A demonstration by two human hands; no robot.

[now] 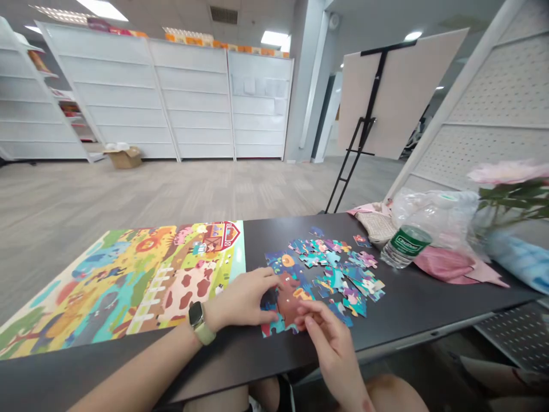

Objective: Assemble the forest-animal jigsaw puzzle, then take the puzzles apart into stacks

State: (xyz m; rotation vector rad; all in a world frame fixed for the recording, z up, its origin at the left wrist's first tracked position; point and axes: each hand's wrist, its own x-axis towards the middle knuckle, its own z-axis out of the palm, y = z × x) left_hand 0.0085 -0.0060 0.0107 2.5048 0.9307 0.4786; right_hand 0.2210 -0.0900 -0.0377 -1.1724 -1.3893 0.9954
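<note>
A partly joined jigsaw puzzle [288, 294] with a brown animal on a dark blue ground lies on the dark table in front of me. My left hand [246, 297], wearing a watch [197, 317] with a pale green strap, rests at its left edge. Its thumb and fingers are apart and curve over the joined pieces. At the puzzle's lower right my right hand [326, 337] has thumb and fingertips pinched together; whatever sits between them is hidden. Loose puzzle pieces [338, 277] in blue, teal and pink are heaped to the right of the joined part.
Two colourful animal picture puzzles [184, 286] lie at the left. A green-labelled plastic bottle [405, 246], a clear plastic bag [437, 214], pink cloth [446, 264] and a flower [510, 171] are at the right. Beyond the table [266, 229] stand an easel [360, 134] and white shelves [193, 103].
</note>
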